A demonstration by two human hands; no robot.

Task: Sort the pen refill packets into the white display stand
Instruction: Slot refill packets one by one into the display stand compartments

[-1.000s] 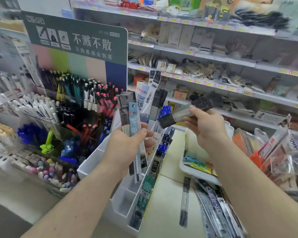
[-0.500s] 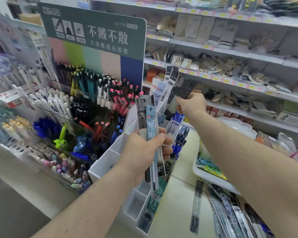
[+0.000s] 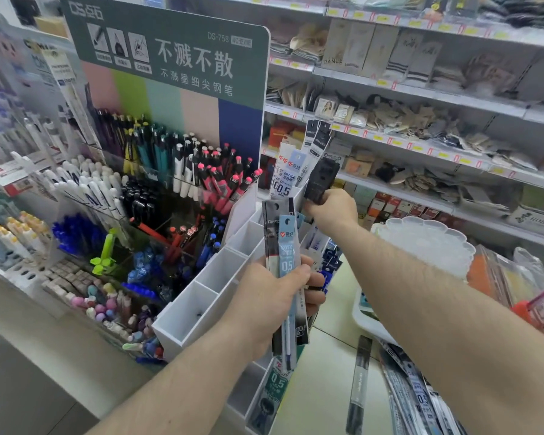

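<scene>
The white display stand (image 3: 201, 296) rises in steps at the centre, several of its compartments bare, others holding upright refill packets (image 3: 288, 171). My left hand (image 3: 274, 306) grips a small bundle of refill packets (image 3: 285, 246), a black one and a light blue "0.5" one, upright in front of the stand. My right hand (image 3: 333, 211) reaches to the stand's upper back compartment and pinches a black refill packet (image 3: 321, 178) standing among the packets there. Loose refill packets (image 3: 418, 400) lie on the counter at lower right, one dark packet (image 3: 360, 381) apart from them.
A large pen display (image 3: 170, 171) with a green header stands to the left. Store shelves (image 3: 421, 98) with goods run behind. A white tray (image 3: 368, 321) and a scalloped clear dish (image 3: 427, 243) sit right of the stand, with bagged items (image 3: 515, 277) beyond.
My right hand has carried the black packet from mid-air up to the stand's back compartment and lowered it among the packets there. My left hand keeps its bundle; the camera moved closer.
</scene>
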